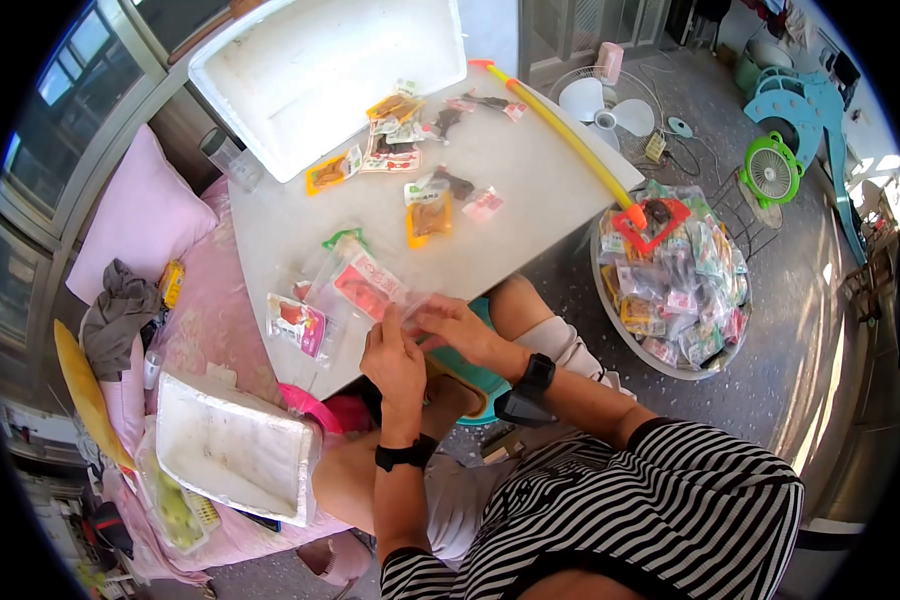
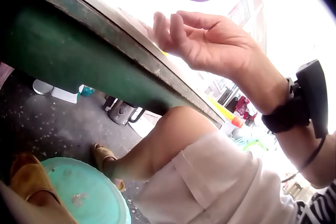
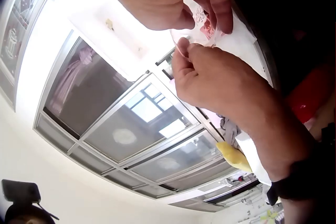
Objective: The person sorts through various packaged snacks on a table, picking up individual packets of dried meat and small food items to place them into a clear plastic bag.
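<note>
A clear plastic bag (image 1: 417, 302) stretches between the two hands at the table's near edge. The left hand (image 1: 395, 362) pinches its rim between thumb and finger, as the right wrist view shows. Close beside it, the right hand (image 1: 460, 328) holds the bag's other side with bent fingers. A red-and-white labelled packet (image 1: 368, 283) lies just beyond the fingertips, under clear plastic. Left of it on the table are a pink-and-white food packet (image 1: 297, 325) and a green-topped clear packet (image 1: 345, 238).
Several orange and dark snack packets (image 1: 430, 215) lie on the table (image 1: 530, 200). A large white foam box (image 1: 320, 90) stands at the back. A yellow rod (image 1: 570, 140) spans the right side. A round tub rim (image 1: 602, 290) surrounds heaped packets. A smaller foam box (image 1: 235, 440) sits left.
</note>
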The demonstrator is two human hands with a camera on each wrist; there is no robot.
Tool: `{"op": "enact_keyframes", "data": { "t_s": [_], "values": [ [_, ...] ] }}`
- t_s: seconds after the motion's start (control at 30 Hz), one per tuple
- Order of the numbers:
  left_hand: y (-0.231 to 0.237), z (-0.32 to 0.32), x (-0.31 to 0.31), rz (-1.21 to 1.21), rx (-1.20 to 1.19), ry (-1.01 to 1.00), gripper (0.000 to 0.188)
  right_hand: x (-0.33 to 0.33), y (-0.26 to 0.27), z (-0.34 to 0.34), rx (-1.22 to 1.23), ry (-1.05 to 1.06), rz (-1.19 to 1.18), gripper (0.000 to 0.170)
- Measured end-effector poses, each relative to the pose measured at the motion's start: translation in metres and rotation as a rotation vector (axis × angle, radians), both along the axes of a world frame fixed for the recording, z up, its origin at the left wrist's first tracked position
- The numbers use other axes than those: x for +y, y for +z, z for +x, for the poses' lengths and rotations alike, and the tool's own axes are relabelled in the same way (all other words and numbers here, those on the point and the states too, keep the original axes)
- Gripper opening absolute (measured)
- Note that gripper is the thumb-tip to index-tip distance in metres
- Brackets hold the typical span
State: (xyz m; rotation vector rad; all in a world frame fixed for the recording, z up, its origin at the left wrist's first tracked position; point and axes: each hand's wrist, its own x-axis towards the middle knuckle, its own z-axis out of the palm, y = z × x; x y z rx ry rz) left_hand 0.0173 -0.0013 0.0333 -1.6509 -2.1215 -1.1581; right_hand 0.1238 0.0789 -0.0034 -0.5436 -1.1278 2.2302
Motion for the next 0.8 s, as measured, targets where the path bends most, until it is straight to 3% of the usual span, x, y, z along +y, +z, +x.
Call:
{"op": "enact_keyframes", "data": {
  "t_s": [0.2, 0.3, 0.6, 0.8],
  "values": [
    [0.004, -0.002, -0.002, 0.053, 0.067, -0.007, 0.038, -0.006, 0.022, -0.021, 0.223, 0.047, -0.305, 0.023],
    [0.008, -0.004, -0.006, 0.041, 0.065, 0.006, 0.039, 0.002, -0.003, -0.036, 0.339, 0.074, -0.345, 0.019],
    [0.011, -0.016, -0.003, 0.029, 0.049, -0.018, 0.045, -0.009, 0.01, -0.041, 0.38, 0.044, -0.396, 0.026],
    [0.026, -0.035, -0.007, 0.125, 0.164, 0.093, 0.043, -0.017, 0.016, -0.079, 0.511, 0.051, -0.499, 0.028]
  ]
}}
